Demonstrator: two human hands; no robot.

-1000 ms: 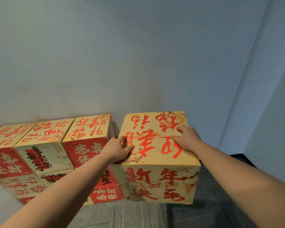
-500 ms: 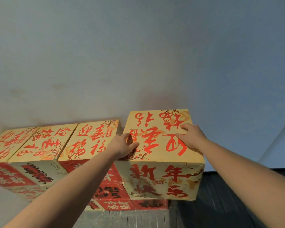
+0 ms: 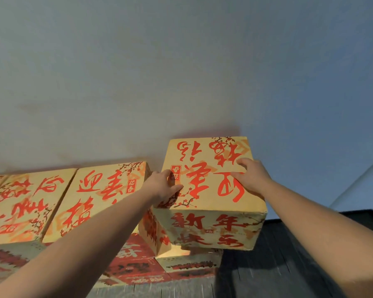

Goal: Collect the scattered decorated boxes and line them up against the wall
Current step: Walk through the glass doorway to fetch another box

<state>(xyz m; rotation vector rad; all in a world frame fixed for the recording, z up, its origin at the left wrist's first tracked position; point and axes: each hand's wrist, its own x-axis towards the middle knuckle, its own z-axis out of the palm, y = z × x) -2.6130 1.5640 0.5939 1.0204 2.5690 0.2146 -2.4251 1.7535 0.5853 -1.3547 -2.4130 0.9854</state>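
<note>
hands (image 3: 207, 183) hold box (image 3: 211, 190) | underside hidden | lower boxes (image 3: 138, 265) blurred

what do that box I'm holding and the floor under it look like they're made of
Held box: probably cardboard, matte tan printed with red calligraphy; its edges look folded and slightly soft. Floor: dark grey planks with fine grain lines, likely wood or wood-look laminate; which one is unclear.
</note>
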